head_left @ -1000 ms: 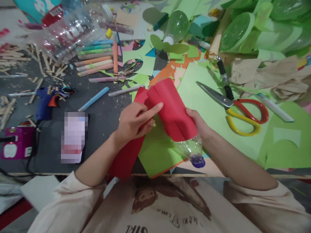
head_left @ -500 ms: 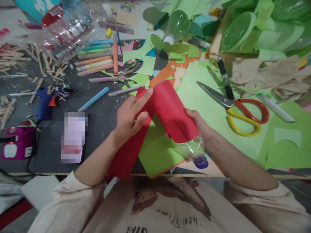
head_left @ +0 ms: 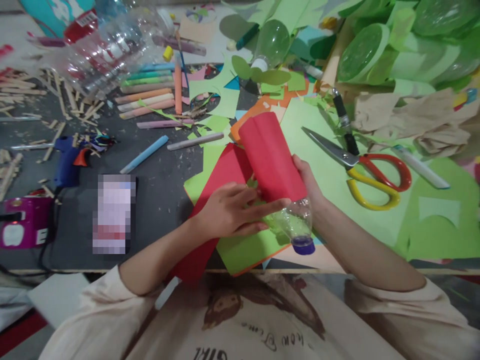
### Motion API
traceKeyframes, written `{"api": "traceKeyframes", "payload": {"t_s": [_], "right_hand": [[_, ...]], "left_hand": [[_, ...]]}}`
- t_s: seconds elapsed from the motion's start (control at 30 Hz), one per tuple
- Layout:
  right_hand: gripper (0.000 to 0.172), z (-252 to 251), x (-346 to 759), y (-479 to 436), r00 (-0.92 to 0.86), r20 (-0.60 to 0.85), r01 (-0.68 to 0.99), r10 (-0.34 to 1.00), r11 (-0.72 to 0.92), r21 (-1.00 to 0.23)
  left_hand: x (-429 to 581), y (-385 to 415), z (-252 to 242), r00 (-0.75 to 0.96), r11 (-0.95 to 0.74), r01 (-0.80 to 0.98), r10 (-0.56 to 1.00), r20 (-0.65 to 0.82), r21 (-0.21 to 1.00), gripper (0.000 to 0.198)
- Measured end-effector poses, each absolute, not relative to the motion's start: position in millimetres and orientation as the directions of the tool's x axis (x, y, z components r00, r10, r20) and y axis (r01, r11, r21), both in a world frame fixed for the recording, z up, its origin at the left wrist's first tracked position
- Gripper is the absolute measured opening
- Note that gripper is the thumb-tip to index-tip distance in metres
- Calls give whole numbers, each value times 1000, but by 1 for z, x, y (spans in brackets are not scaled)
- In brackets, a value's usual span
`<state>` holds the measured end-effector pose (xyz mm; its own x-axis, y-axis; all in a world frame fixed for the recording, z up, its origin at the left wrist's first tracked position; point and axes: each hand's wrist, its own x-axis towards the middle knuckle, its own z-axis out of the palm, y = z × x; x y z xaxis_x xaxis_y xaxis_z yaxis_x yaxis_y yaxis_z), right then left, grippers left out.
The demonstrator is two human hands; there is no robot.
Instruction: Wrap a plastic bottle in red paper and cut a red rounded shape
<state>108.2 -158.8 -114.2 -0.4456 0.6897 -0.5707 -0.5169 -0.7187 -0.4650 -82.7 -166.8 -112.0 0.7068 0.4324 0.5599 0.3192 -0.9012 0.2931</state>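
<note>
A clear plastic bottle with a purple-blue cap is wrapped round its body in red paper. It tilts with the cap toward me. My right hand grips it from the right side; most of those fingers are hidden behind the wrap. My left hand has its fingers stretched out and apart, the index finger at the lower edge of the wrap near the bottle's shoulder. Under the left hand lies a strip of red paper, over green sheets.
Scissors with red and yellow handles lie right, near a black pen. Left are a phone, a blue glue gun and a purple box. Coloured markers, clear bottles and brown crumpled paper lie farther back.
My left hand has moved from the wrap's far upper end down to its lower edge near the bottle's shoulder. The bottle has turned slightly more upright in my right hand.
</note>
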Motion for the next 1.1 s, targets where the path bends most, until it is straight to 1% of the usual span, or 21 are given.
{"api": "traceKeyframes", "payload": {"t_s": [0.17, 0.27, 0.33, 0.37, 0.4, 0.43, 0.47, 0.5, 0.57, 0.63, 0.67, 0.73, 0.83, 0.93, 1.03, 1.1], "right_hand": [[41, -111, 105, -162, -512, -557, -507, 654, -754, -418], [44, -110, 104, -165, -590, -495, -465, 637, -770, -436], [49, -110, 104, -165, -618, -469, -436, 631, -771, -463], [51, -111, 105, -165, -613, -472, -432, 634, -769, -472], [52, -111, 105, -165, -597, -485, -433, 639, -765, -476], [51, -111, 105, -164, -570, -501, -443, 651, -757, -479], [50, -111, 105, -163, -538, -516, -463, 667, -745, -480], [49, -111, 106, -161, -511, -522, -488, 683, -731, -478], [46, -111, 107, -158, -487, -509, -542, 710, -703, -461], [47, -110, 108, -155, -496, -479, -586, 725, -686, -431], [48, -110, 108, -154, -503, -473, -599, 724, -686, -413], [53, -108, 108, -152, -506, -485, -612, 713, -693, -380], [58, -103, 108, -152, -494, -516, -615, 700, -701, -362], [56, -99, 109, -154, -469, -518, -612, 715, -686, -393], [54, -99, 110, -155, -450, -510, -596, 733, -672, -440], [51, -101, 110, -156, -438, -501, -579, 746, -661, -478]], "left_hand": [[-97, -153, -111, 659, -830, 415, 557, 506, 373, 47], [-106, -143, -112, 594, -755, 539, 655, 468, 373, 50], [-110, -138, -114, 488, -691, 595, 717, 498, 411, 51], [-112, -137, -116, 410, -659, 590, 742, 531, 466, 49], [-112, -136, -117, 307, -625, 559, 766, 564, 545, 47], [-112, -135, -119, 193, -585, 502, 794, 577, 637, 43], [-112, -135, -119, 76, -532, 430, 827, 558, 730, 38], [-110, -135, -120, -23, -471, 350, 860, 510, 810, 33], [-108, -135, -120, -136, -324, 219, 924, 358, 920, 27], [-104, -135, -120, -153, -191, 133, 965, 211, 973, 29], [-103, -135, -121, -146, -147, 97, 976, 160, 984, 29], [-101, -135, -121, -121, -88, 62, 988, 95, 994, 28], [-98, -136, -120, -99, -36, 77, 994, 44, 996, 23], [-95, -140, -118, -47, -47, 86, 998, 51, 995, 16], [-94, -145, -117, 33, -137, 133, 991, 133, 982, 10], [-94, -148, -117, 111, -207, 210, 976, 187, 955, 9]]}}
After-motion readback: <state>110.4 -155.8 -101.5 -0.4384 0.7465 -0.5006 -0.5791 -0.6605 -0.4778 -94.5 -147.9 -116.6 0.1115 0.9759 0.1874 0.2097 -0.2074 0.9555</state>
